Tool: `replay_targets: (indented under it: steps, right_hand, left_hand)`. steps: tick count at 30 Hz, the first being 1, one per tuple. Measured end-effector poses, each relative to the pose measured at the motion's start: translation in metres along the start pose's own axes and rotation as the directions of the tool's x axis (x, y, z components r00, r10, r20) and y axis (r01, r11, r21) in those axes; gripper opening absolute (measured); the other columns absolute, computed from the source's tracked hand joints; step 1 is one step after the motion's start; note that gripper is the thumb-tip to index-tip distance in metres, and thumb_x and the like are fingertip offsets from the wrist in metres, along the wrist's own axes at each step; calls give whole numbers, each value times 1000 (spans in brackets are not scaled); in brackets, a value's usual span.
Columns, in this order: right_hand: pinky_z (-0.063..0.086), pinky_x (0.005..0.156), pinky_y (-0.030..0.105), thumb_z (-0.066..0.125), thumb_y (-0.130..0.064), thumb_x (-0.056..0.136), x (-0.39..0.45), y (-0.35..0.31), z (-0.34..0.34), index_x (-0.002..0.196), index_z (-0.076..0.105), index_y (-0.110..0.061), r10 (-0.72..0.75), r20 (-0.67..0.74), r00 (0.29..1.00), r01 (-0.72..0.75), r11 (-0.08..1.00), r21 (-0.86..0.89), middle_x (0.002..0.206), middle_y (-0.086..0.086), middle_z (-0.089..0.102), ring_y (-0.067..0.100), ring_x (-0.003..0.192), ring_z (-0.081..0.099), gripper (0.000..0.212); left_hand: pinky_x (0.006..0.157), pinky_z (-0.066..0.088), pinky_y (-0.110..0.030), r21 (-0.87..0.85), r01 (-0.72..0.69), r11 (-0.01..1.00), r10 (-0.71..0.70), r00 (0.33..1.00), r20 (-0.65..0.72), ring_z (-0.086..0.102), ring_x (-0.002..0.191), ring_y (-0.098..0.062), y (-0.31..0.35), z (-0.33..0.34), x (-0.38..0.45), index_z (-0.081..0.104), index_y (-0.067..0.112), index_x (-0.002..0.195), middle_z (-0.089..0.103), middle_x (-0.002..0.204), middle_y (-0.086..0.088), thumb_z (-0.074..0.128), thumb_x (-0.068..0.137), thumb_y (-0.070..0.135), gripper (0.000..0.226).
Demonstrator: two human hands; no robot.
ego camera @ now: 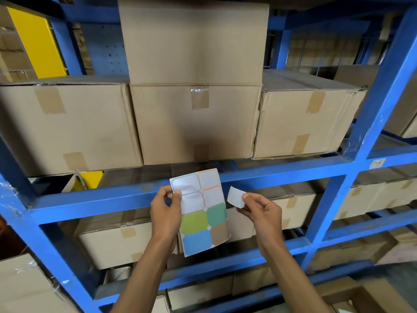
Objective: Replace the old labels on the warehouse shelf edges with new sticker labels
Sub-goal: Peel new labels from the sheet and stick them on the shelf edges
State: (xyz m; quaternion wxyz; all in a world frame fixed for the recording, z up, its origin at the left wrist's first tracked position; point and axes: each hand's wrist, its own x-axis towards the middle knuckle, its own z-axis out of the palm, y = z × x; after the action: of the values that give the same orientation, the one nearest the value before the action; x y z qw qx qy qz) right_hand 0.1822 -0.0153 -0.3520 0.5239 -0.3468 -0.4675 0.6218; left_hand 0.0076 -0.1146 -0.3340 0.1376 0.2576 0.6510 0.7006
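Observation:
My left hand (165,213) pinches a sticker sheet (203,222) by its left edge, held upright in front of the blue shelf beam (101,195). The sheet's upper cells are white and its lower stickers are green, teal, blue and brown. My right hand (261,211) holds a small white label (235,196) between thumb and fingers, just right of the sheet and close to the beam. A worn white label (377,164) is stuck on the beam's edge far to the right.
Taped cardboard boxes (196,123) fill the shelf above the beam, with one stacked on top. More boxes (112,242) sit on the lower shelves. A blue upright post (381,105) rises at the right. Yellow panels (38,44) show behind at the left.

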Motion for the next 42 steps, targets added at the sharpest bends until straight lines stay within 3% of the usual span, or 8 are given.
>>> replay_targets:
  steps: [4,7,12,16,21,33,39,42]
  right_hand:
    - [58,71,17,74,-12,86,15,15,7,88,78,-20,-112,-217,970,104,993,-50,77,-8,78,5,77,73,9]
    - [53,68,7,73,-13,87,20,27,15,99,78,-12,-218,-319,923,183,974,-134,76,-20,73,-7,74,69,13]
    - [54,74,11,71,-16,89,20,42,37,106,76,-7,-363,-364,858,279,924,-262,82,-12,73,-13,75,66,20]
    - [46,65,0,71,-11,88,20,51,54,104,76,-4,-460,-398,793,351,881,-319,80,-7,73,-16,70,63,18]
    - [41,63,-2,71,-7,85,22,59,65,101,77,0,-484,-456,747,342,868,-361,84,13,77,5,67,65,18]
    - [49,84,3,67,-12,85,28,69,72,101,77,-1,-559,-381,736,385,810,-443,97,12,77,15,91,72,22]
    - [56,90,27,71,-7,86,29,72,73,107,75,-3,-600,-315,735,397,758,-518,104,9,76,18,103,70,21]
    - [52,91,18,73,-9,85,29,72,75,106,75,-5,-592,-308,744,392,762,-516,104,7,76,16,103,69,21]
  left_hand:
    - [73,44,-33,1,9,1000,-9,1000,-6,51,80,-18,-6,-6,-2,62,11,92,55,88,-8,57,96,11,7]
    - [73,45,-35,4,21,1000,-21,1000,10,53,79,-19,-10,-13,-3,64,8,96,58,89,-10,58,97,11,7]
    - [68,53,-29,-35,54,998,-54,998,12,65,76,-13,-11,-22,-6,65,16,97,72,88,1,59,97,15,5]
    - [69,54,-27,-47,58,997,-58,998,11,67,79,-12,-11,-30,-3,64,20,94,73,91,1,59,97,16,7]
    - [65,52,-22,-48,51,998,-50,999,7,67,78,-9,-9,-40,5,64,21,95,72,92,2,59,98,17,7]
    - [73,53,-31,-67,62,996,-60,998,19,65,89,-22,-8,-43,17,65,20,94,72,104,-11,60,97,17,6]
    - [74,53,-31,-71,69,995,-68,998,20,66,90,-21,-7,-42,23,65,18,96,72,103,-9,60,97,17,5]
    - [74,54,-32,-72,70,995,-68,997,23,66,89,-22,-6,-42,25,64,16,98,72,103,-10,60,97,17,4]
